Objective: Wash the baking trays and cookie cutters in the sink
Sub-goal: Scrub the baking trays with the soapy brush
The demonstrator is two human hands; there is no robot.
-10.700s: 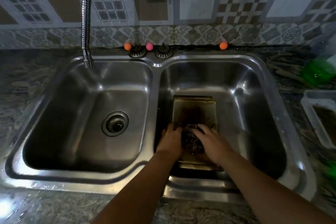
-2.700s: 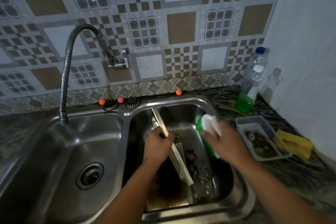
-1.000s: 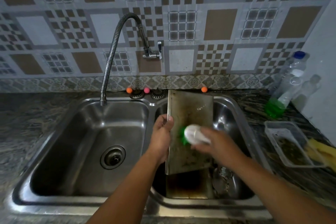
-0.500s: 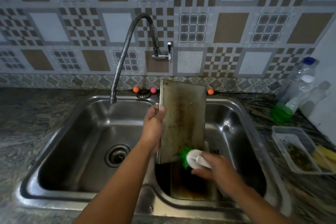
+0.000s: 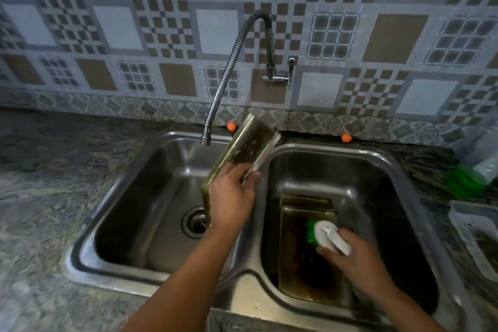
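Note:
My left hand [image 5: 231, 197] grips a stained metal baking tray [image 5: 242, 148] and holds it tilted over the left basin [image 5: 129, 213], just below the flexible faucet spout [image 5: 206, 140]. My right hand [image 5: 358, 261] holds a green-bristled scrub brush with a white handle [image 5: 322, 233] low in the right basin [image 5: 382, 197]. Under the brush, more dark, greasy baking trays [image 5: 299, 272] lie stacked on the right basin's floor. No cookie cutters can be made out in the dark tray.
A drain strainer [image 5: 192, 224] sits in the left basin floor. On the right counter stand a bottle with green liquid [image 5: 469, 178] and a clear plastic container [image 5: 477, 237]. The tap valve [image 5: 280, 73] is on the tiled wall. Granite counter [image 5: 48, 197] stretches left.
My left hand has swung the tray leftward from over the right basin to under the spout. My right hand has dropped with the brush off the tray, down to the stacked trays.

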